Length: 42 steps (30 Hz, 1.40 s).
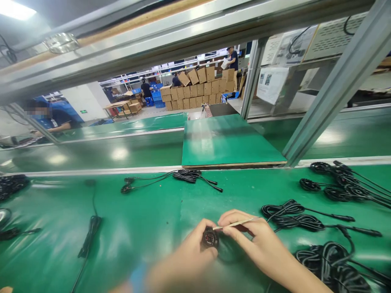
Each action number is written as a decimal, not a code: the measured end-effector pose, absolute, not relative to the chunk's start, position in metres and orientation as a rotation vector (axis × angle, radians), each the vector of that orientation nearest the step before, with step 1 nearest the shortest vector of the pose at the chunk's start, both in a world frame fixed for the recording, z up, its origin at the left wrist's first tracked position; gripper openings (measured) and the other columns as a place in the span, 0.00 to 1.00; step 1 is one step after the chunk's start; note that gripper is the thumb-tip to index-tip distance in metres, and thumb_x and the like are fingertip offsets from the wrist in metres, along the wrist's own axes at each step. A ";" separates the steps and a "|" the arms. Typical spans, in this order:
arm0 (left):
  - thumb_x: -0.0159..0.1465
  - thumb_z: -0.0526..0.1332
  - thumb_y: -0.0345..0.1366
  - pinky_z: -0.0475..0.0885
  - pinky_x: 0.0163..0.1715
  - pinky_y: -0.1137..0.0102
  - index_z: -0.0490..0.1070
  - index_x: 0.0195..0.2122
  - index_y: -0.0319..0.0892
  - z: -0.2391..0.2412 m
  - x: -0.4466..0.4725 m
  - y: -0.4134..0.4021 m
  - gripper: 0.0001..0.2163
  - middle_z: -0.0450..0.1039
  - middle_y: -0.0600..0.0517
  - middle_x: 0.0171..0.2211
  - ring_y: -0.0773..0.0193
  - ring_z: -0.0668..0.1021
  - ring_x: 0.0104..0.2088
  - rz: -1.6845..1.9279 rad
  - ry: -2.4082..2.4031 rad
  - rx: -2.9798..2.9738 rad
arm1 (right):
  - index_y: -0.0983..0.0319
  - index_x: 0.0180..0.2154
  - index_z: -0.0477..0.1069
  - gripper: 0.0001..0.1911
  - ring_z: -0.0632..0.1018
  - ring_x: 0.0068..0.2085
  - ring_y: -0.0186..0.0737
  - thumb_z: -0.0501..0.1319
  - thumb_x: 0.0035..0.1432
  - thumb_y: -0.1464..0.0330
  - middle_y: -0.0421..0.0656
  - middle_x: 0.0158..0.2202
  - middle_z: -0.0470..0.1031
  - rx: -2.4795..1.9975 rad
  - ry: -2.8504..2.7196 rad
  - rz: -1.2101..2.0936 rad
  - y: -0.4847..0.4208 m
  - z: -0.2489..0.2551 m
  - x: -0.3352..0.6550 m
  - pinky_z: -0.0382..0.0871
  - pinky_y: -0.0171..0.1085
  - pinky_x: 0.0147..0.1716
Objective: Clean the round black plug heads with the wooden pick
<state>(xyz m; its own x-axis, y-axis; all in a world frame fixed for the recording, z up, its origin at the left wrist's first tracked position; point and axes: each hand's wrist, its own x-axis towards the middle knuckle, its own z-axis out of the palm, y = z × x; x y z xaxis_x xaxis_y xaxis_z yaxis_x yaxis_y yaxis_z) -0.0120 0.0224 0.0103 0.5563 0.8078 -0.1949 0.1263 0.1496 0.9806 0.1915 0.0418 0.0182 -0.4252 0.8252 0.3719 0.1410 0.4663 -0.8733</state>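
My left hand (197,244) is closed around a small round black device (210,239), its open face turned up and showing some reddish detail inside. In my right hand (249,232) a thin, pale stick (233,224) is pinched between thumb and fingers. The stick's tip meets or nearly meets the upper rim of the device; I cannot tell whether they touch. A dark cable seems to trail below the device, blurred. To the right of my right hand lie bundled black cables (293,215) with long connectors.
On the green bench (146,219) lie a coiled cable (187,176) ahead, another cable (91,232) at left, and a heap of cables (332,264) at right. A raised green board (229,140) and a metal post (332,85) stand beyond. A person (50,116) sits far left.
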 end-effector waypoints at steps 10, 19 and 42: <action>0.64 0.61 0.48 0.64 0.45 0.67 0.60 0.48 0.42 0.004 -0.011 0.020 0.19 0.64 0.51 0.39 0.64 0.67 0.40 0.653 0.846 1.258 | 0.58 0.45 0.73 0.08 0.77 0.38 0.36 0.58 0.70 0.74 0.40 0.38 0.75 -0.711 -1.856 0.672 0.022 -0.005 0.165 0.71 0.33 0.37; 0.59 0.64 0.54 0.66 0.44 0.66 0.55 0.51 0.43 0.010 -0.004 0.018 0.28 0.65 0.51 0.39 0.62 0.69 0.40 0.673 0.947 1.168 | 0.59 0.42 0.72 0.06 0.75 0.31 0.33 0.57 0.70 0.74 0.38 0.33 0.72 -0.818 -1.858 0.513 0.014 -0.014 0.159 0.69 0.32 0.31; 0.60 0.60 0.32 0.64 0.30 0.71 0.57 0.53 0.42 -0.006 -0.005 0.024 0.21 0.66 0.58 0.27 0.69 0.68 0.26 0.665 1.069 1.141 | 0.59 0.48 0.67 0.12 0.77 0.25 0.38 0.53 0.72 0.59 0.39 0.30 0.74 -1.282 -1.684 0.460 0.039 0.000 0.192 0.72 0.32 0.23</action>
